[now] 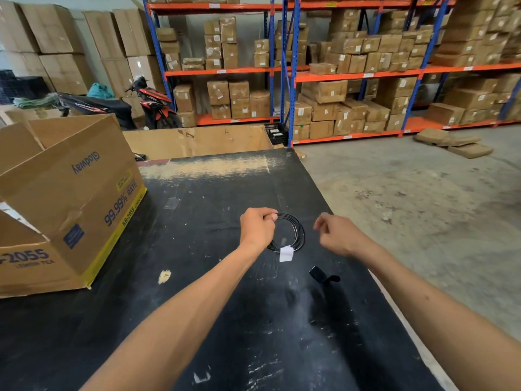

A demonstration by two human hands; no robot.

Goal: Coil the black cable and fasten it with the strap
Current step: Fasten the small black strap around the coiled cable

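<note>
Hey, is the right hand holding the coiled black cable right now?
No, the left hand pinches the coiled black cable at its top, while the right hand hovers beside it, touching nothing.

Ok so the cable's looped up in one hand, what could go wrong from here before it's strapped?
The left hand pinches the coiled black cable at one spot only, so the loops could spring apart or slip. The right hand holds nothing, and the black strap lies apart on the black table, easy to fumble against that dark surface. The white tag may snag while wrapping.
</note>
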